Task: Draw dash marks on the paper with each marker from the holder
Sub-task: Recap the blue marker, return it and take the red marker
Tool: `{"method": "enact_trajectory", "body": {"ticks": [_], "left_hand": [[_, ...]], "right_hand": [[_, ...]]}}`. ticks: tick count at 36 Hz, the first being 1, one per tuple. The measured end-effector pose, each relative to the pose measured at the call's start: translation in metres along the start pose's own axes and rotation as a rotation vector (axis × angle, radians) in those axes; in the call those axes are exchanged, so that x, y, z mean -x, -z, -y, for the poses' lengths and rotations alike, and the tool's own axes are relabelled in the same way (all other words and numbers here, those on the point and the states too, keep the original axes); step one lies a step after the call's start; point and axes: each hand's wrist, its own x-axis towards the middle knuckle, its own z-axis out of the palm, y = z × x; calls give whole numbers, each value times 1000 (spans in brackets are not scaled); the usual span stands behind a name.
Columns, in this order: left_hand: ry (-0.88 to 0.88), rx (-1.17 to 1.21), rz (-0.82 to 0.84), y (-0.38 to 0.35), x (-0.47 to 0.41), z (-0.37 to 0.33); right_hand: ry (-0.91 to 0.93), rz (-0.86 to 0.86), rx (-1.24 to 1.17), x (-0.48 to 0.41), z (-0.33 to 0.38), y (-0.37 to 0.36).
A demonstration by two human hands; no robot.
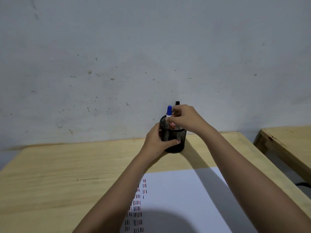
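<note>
A black mesh holder (178, 140) stands at the far edge of the wooden table (67, 174), against the wall. My left hand (157, 141) wraps around its left side. My right hand (186, 118) hovers over the rim, its fingertips pinching the blue-capped marker (169, 111), which stands upright in the holder. A black-capped marker (177, 103) pokes up behind my fingers, and a red marker (172, 126) shows inside the mesh. The white paper (185, 199) lies near me, with rows of black and red dashes (138, 207) along its left side, partly hidden by my left forearm.
A grey wall (151, 56) rises right behind the holder. A second wooden table (289, 142) stands to the right across a narrow gap, with a dark object (303, 184) on the floor in the gap.
</note>
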Motion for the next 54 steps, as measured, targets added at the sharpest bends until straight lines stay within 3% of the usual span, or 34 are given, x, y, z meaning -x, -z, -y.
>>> {"method": "enact_trajectory", "body": {"ticks": [10, 26, 36, 42, 48, 54], "left_hand": [[-2, 7, -14, 0, 0, 2], [-12, -85, -67, -1, 0, 5], [47, -79, -123, -5, 12, -8], [82, -71, -194, 3, 27, -27], [-85, 0, -293, 25, 55, -87], [-214, 113, -193, 45, 95, -135]], "right_hand": [[31, -44, -307, 23, -12, 9], [235, -82, -120, 31, -13, -1], [247, -302, -205, 42, -5, 11], [365, -413, -218, 65, 23, 28], [505, -473, -120, 92, 49, 40], [553, -375, 57, 123, 60, 39]]}}
